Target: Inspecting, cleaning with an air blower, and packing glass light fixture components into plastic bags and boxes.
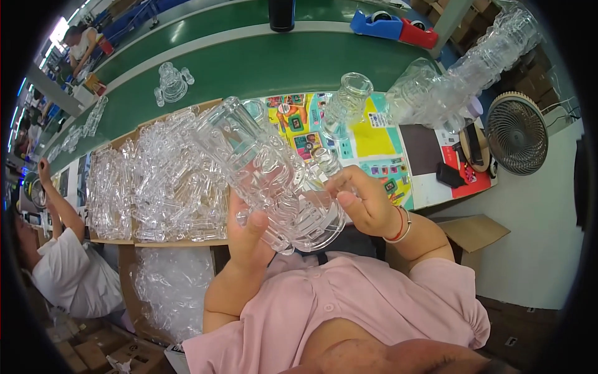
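Over the mat's (378, 142) near-left side, the left hand (247, 234) curls around a clear assembly (240, 146); the right hand (372, 209) is half-open at its side (gripping or not, I cannot tell). Right of the mat, a stack (492, 53) looks done; left, many parts (174, 177) await.

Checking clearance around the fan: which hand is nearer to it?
Right. The right hand is lower-left of the fan, at the clear part; the left hand holds that part, farther left.

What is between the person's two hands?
A clear, see-through assembly lies between the left hand and the right hand, as the head view shows.
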A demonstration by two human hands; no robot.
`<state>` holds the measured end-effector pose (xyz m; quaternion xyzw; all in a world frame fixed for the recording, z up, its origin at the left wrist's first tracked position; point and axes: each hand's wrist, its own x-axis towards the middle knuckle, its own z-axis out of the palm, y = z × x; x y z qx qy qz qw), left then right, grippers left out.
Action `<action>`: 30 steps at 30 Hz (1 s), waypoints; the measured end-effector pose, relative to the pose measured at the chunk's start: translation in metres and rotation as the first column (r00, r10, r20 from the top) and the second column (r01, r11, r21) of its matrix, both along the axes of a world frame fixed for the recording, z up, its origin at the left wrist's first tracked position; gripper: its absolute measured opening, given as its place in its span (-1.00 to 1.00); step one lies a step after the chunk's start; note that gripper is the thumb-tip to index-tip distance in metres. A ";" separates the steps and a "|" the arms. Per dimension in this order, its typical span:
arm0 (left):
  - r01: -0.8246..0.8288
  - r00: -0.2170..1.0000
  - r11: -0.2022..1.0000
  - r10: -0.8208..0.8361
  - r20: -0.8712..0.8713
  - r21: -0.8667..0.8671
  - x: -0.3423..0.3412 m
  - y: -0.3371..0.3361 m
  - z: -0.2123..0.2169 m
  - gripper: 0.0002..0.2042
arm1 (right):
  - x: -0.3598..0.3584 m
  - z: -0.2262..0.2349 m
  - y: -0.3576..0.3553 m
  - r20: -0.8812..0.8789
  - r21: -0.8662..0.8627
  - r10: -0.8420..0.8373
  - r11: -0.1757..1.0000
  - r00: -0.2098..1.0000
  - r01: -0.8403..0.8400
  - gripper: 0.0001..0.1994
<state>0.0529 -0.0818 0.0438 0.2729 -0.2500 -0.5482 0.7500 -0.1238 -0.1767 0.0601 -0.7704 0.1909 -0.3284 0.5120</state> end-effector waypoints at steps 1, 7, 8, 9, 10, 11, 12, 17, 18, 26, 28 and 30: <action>0.001 1.000 1.000 -0.001 -0.017 -0.005 -0.002 0.002 -0.001 -0.11 | -0.001 0.000 0.002 -0.015 -0.018 -0.001 1.000 1.000 0.001 -0.73; -0.053 0.994 0.998 0.052 0.097 0.013 -0.012 0.019 0.001 -0.10 | -0.011 -0.001 0.018 -0.034 -0.081 -0.037 0.996 0.999 0.034 -0.71; -0.052 0.994 0.999 0.050 0.098 0.013 -0.014 0.021 0.001 -0.10 | -0.013 0.001 0.020 -0.054 -0.069 -0.029 0.997 0.998 0.025 -0.70; -0.070 0.991 0.998 0.069 0.115 0.002 -0.015 0.023 0.000 -0.09 | -0.015 0.001 0.022 -0.052 -0.067 -0.031 0.997 0.998 0.028 -0.70; -0.087 0.987 0.996 0.088 0.132 -0.011 -0.017 0.024 0.000 -0.09 | -0.016 0.001 0.023 -0.050 -0.061 -0.037 0.998 0.998 0.034 -0.69; -0.083 0.988 0.997 0.083 0.134 -0.010 -0.018 0.025 0.001 -0.09 | -0.018 0.001 0.024 -0.047 -0.054 -0.044 0.998 0.998 0.042 -0.68; -0.082 0.985 0.997 0.082 0.150 -0.008 -0.019 0.026 0.001 -0.09 | -0.019 0.001 0.026 -0.046 -0.052 -0.049 0.998 0.998 0.047 -0.68; -0.095 0.980 0.996 0.094 0.176 -0.007 -0.024 0.028 0.004 -0.09 | -0.030 0.010 0.026 -0.136 -0.002 0.030 1.000 0.990 -0.031 -0.63; -0.080 0.979 0.997 0.082 0.187 -0.018 -0.023 0.029 0.003 -0.10 | -0.033 0.008 0.023 -0.133 -0.004 0.027 1.000 0.991 -0.028 -0.63; 0.426 0.702 0.902 -0.374 0.607 0.063 -0.025 0.067 -0.025 -0.22 | -0.031 0.006 0.034 0.242 0.361 0.486 0.758 0.840 -0.543 -0.28; 0.572 0.549 0.817 -0.448 0.706 0.073 -0.018 0.066 -0.013 -0.26 | -0.039 -0.018 0.052 0.389 0.477 0.525 0.589 0.757 -0.653 -0.27; 0.627 0.480 0.779 -0.381 0.790 -0.005 -0.023 0.070 -0.005 -0.26 | -0.055 -0.053 0.068 0.306 0.467 0.547 0.627 0.779 -0.624 -0.33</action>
